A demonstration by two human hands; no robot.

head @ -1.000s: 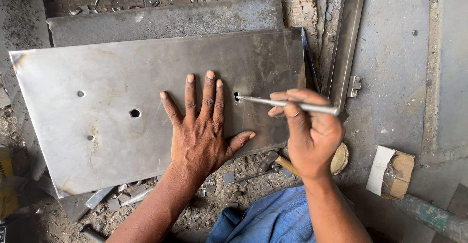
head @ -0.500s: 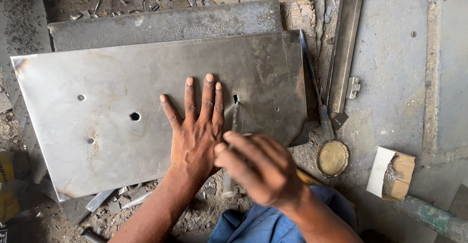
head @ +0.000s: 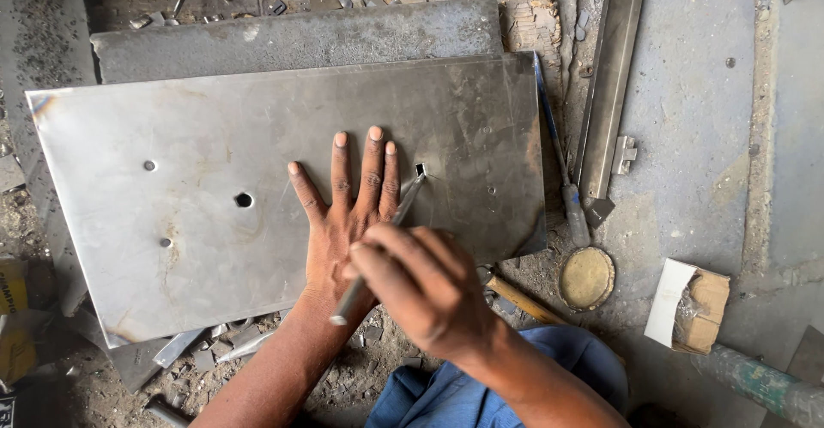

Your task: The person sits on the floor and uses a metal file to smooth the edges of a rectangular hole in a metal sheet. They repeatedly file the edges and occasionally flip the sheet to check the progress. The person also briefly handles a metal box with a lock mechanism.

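Steel, grey and scuffed: a rectangular sheet metal plate (head: 215,136) is lying flat on a gritty workshop floor, and everything else is noted against it.

The left hand (head: 348,209) is pressing palm-down on the plate near its lower middle, fingers spread and pointing toward the plate's far edge. The right hand (head: 421,286) is sitting over the plate's near edge, partly covering the left wrist, fingers curled around a thin metal rod (head: 378,248). The rod is slanting up from the hand, and its tip is meeting a small square hole (head: 420,169) in the plate, just beside the left hand's fingertips.

Further left on the plate a round dark hole (head: 244,200) is showing, with two smaller marks near it.

Behind the plate's far edge a thicker grey slab (head: 292,37) is lying parallel, partly covered by the plate. Along the plate's right edge a long file-like tool (head: 562,170) is lying, and beyond it a steel angle bar (head: 611,76). Off the plate's lower right corner a round brass-coloured disc (head: 587,278) is resting, with a wooden handle (head: 524,299) close by and a torn cardboard box (head: 691,308) farther right. Metal scraps (head: 206,351) are scattered below the plate's near edge. Blue cloth (head: 481,385) is showing below the right arm.
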